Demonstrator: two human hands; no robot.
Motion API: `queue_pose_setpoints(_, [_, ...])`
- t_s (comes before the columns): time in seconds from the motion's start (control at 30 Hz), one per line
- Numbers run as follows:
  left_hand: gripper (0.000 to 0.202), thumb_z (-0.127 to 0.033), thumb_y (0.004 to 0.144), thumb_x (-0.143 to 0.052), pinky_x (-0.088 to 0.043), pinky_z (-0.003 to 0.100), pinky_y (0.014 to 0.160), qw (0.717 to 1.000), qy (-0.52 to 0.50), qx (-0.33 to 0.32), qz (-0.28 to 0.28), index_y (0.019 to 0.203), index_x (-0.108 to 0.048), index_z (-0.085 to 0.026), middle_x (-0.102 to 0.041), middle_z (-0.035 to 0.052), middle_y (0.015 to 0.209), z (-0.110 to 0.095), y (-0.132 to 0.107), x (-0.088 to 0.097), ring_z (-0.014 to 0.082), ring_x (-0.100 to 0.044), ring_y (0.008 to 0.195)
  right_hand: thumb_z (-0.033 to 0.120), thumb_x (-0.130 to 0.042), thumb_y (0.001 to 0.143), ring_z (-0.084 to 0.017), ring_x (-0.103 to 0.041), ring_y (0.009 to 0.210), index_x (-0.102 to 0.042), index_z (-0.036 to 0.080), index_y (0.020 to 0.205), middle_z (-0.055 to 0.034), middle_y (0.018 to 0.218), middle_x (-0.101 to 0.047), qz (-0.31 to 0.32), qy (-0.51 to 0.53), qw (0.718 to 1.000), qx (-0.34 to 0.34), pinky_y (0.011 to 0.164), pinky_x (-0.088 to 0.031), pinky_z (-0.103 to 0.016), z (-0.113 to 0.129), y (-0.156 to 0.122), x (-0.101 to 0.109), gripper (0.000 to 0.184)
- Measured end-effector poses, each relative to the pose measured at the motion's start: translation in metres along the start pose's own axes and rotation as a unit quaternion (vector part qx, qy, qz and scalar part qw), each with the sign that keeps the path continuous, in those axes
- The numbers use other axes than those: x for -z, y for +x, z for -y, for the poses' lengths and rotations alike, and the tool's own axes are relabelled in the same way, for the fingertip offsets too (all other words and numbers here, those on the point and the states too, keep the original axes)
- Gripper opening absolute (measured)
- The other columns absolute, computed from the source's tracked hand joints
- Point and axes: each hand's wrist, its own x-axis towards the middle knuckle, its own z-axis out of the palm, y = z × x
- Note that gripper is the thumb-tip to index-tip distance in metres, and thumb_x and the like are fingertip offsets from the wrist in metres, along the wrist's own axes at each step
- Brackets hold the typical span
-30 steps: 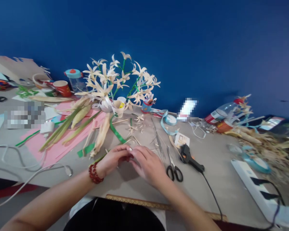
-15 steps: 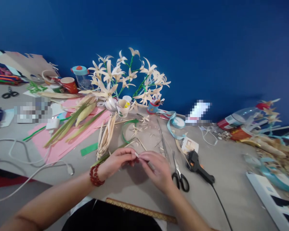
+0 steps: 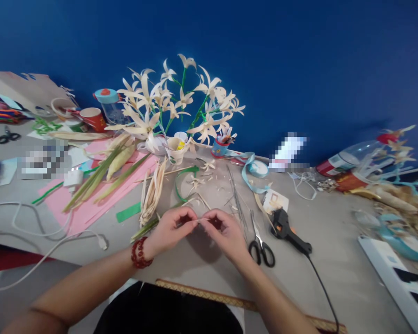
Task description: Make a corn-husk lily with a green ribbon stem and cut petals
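Observation:
My left hand [image 3: 174,228], with a red bead bracelet at the wrist, pinches one end of a small pale strip [image 3: 202,220]. The other end sits between the thumb and forefinger of my right hand [image 3: 225,232]. Both hands meet above the grey table, fingertips almost touching. The strip is too small to tell its exact material. Just left of my left hand lies a bundle of dried husk strips [image 3: 153,197]. Black-handled scissors [image 3: 261,248] lie right of my right hand, and a black glue gun [image 3: 287,232] is beyond them.
Cream husk flowers [image 3: 181,99] on green stems stand at the back, near a paper cup [image 3: 176,152]. Pink paper [image 3: 80,218] with corn husks [image 3: 120,164] lies left. Thin wires [image 3: 236,197] and a blue ribbon roll [image 3: 257,169] lie ahead. White cables [image 3: 38,227] cross the left side.
My hands have turned so that the fingers curl facing each other, and the pale strip shows stretched between the fingertips. The view has shifted slightly.

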Motion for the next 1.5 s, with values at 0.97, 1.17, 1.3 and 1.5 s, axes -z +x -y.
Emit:
queue_pose_setpoints(0.97, [0.011,-0.021,0.086,-0.051,-0.044,0.029,0.073,0.974,0.183,-0.126,-0.034,0.08,-0.06,-0.019,-0.063,0.0054,0.079,-0.011,0.0,-0.006,0.0189,-0.058,0.077,0.021,-0.055,0.088,-0.014,-0.056,0.063,-0.057,0.02,0.074,-0.0008,0.069,-0.06,-0.05,-0.092,0.987,0.121,0.061,-0.045,-0.025,0.008,-0.007,-0.006,0.014])
queue_pose_setpoints(1.17, [0.012,-0.017,0.083,-0.049,-0.042,0.029,0.069,0.956,0.256,-0.128,-0.072,0.072,-0.053,-0.02,-0.058,0.0028,0.072,-0.004,-0.001,-0.003,0.0176,-0.054,0.07,0.018,-0.055,0.086,-0.015,-0.055,0.064,-0.055,0.021,0.074,-0.0006,0.069,-0.058,-0.075,-0.098,0.98,0.159,0.063,-0.045,-0.028,0.008,-0.011,-0.008,0.013])
queue_pose_setpoints(1.3, [0.01,-0.015,0.082,-0.049,-0.043,0.028,0.07,0.955,0.247,-0.123,-0.108,0.076,-0.055,-0.02,-0.059,0.0029,0.073,-0.003,0.0,0.006,0.0181,-0.057,0.071,0.018,-0.054,0.086,-0.017,-0.059,0.068,-0.056,0.021,0.074,-0.0017,0.072,-0.06,-0.124,-0.077,0.978,0.151,0.065,-0.048,-0.029,0.009,-0.012,-0.006,0.012])
queue_pose_setpoints(1.5, [0.01,-0.019,0.088,-0.05,-0.043,0.028,0.071,0.968,0.197,-0.15,-0.048,0.081,-0.058,-0.019,-0.062,0.0049,0.078,-0.013,-0.001,0.0,0.0179,-0.057,0.074,0.021,-0.055,0.088,-0.015,-0.057,0.064,-0.057,0.02,0.075,-0.0004,0.07,-0.06,-0.095,-0.07,0.984,0.131,0.063,-0.047,-0.026,0.008,-0.01,-0.008,0.012])
